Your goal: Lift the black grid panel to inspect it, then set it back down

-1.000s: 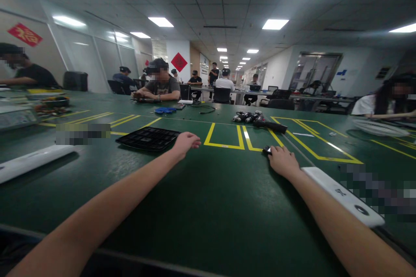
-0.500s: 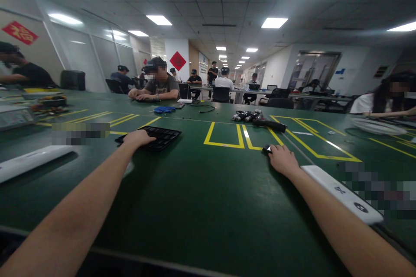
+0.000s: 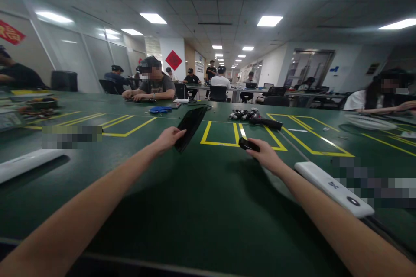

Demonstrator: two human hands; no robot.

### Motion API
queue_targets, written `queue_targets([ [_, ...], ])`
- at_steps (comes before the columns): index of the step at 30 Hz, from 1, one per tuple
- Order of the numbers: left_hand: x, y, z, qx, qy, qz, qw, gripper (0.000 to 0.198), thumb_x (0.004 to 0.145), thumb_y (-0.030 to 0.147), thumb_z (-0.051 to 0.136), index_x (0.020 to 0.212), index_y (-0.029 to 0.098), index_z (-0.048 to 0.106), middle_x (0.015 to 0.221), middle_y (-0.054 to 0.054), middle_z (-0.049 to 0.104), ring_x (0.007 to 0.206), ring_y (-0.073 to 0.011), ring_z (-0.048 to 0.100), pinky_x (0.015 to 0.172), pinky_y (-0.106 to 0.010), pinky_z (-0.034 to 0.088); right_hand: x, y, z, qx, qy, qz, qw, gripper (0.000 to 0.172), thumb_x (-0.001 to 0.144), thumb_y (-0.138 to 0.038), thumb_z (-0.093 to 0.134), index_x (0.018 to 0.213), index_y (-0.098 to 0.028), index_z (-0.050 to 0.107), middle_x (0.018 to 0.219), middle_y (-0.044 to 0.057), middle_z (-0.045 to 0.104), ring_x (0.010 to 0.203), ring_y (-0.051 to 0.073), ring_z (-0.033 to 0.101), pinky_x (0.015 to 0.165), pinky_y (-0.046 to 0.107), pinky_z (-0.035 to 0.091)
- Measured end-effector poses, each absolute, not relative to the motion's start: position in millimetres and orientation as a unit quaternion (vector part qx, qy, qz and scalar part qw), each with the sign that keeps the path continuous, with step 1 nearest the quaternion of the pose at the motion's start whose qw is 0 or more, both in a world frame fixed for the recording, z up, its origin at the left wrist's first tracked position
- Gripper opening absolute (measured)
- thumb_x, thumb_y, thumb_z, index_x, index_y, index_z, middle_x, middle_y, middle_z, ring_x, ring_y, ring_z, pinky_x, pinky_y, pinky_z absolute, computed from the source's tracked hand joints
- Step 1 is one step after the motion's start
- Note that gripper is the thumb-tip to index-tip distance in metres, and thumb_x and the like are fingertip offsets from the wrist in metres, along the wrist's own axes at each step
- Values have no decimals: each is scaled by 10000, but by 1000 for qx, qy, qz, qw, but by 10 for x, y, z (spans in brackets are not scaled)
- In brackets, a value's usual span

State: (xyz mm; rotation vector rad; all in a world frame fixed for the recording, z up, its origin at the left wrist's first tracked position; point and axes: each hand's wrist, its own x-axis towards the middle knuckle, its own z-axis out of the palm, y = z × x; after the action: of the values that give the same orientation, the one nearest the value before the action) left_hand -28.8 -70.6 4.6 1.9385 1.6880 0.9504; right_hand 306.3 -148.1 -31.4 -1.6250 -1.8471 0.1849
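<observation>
In my left hand [image 3: 167, 140] is a thin black tray [image 3: 192, 124], pinched by its near left edge. The tray is raised off the green table and tilted steeply; the grid of compartments on it barely shows now. My right hand [image 3: 268, 154] grips a small black block-like object [image 3: 248, 144] between thumb and fingers, slightly above the table. Its exact kind cannot be made out. The tray and the small object are apart, with a stretch of table between them.
Yellow tape outlines [image 3: 219, 143] mark the green table [image 3: 201, 207]. A dark bundle with metallic parts [image 3: 244, 114] and a black cylindrical thing [image 3: 268, 123] lie beyond my right hand. White devices [image 3: 334, 188] rest on both sides. Blue cloth-like material [image 3: 160, 109] lies near a seated person [image 3: 159, 80].
My left hand has lifted the tray from the table, tilted it up and carried it right. My right hand has raised the small black object and moved it left.
</observation>
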Motion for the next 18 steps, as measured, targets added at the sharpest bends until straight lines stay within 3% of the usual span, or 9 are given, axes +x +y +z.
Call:
queue_targets([
  [2, 114, -953, 2, 706, 491, 401, 317, 381, 728, 476, 501, 879, 133, 569, 711, -31, 585, 660, -180, 542, 596, -281, 401, 2870, -1600, -254, -575, -723, 136, 359, 448, 737, -227, 568, 1176, -152, 519, 1110, 100, 582, 1034, 226, 509, 884, 377, 388],
  [4, 421, -1197, -53, 723, 412, 406, 378, 407, 713, 482, 528, 923, 133, 550, 769, -40, 590, 701, -179, 542, 624, -291, 415, 2736, -1707, -220, -517, -737, 187, 394, 450, 732, -233, 577, 1174, -167, 522, 1111, 92, 576, 1033, 219, 509, 891, 373, 385],
  [10, 699, -1474, -206, 747, 355, 418, 376, 341, 743, 443, 526, 901, 142, 493, 872, -57, 557, 809, -185, 524, 717, -310, 419, 2658, -1798, -255, -423, -783, 206, 406, 397, 733, -226, 588, 1127, -193, 561, 1074, 74, 580, 1019, 232, 495, 909, 410, 364],
  [18, 607, -1404, -312, 805, 336, 347, 345, 318, 731, 345, 571, 965, 157, 467, 901, -57, 515, 807, -171, 481, 707, -294, 403, 2678, -1702, -462, -379, -817, 200, 385, 337, 733, -220, 581, 1070, -220, 591, 1044, 51, 601, 1015, 233, 517, 905, 413, 399],
])
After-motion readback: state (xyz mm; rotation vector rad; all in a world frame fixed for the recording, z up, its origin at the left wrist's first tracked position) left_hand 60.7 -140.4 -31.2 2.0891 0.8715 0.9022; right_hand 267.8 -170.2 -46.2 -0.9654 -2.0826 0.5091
